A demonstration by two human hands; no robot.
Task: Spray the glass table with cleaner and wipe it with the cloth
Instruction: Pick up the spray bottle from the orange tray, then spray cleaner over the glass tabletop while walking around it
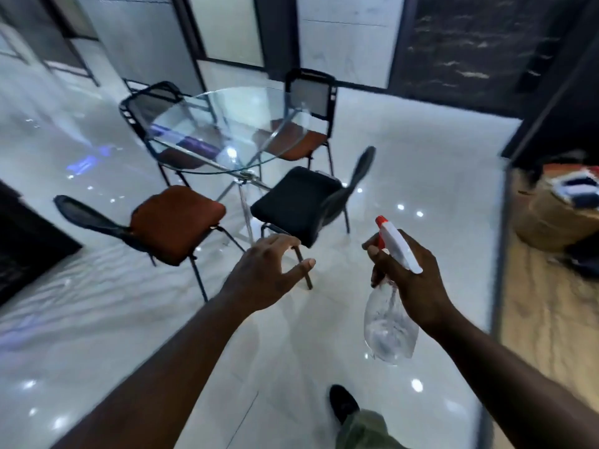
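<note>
A round glass table (pixel 207 163) on chrome legs stands in the middle distance, ringed by chairs. My right hand (pixel 405 277) grips the neck of a clear spray bottle (pixel 387 325) with a white and red trigger head; the bottle hangs in the air well short of the table. My left hand (pixel 269 273) is held out in front of me with fingers spread and slightly curved, holding nothing. No cloth shows anywhere in view.
Several chairs surround the table: a brown-seated chair (pixel 176 222) at near left, a black-seated chair (pixel 296 202) at near right, two more behind. A glossy tiled floor lies between me and them. A brown basket (pixel 551 218) sits at right. My foot (pixel 343 405) shows below.
</note>
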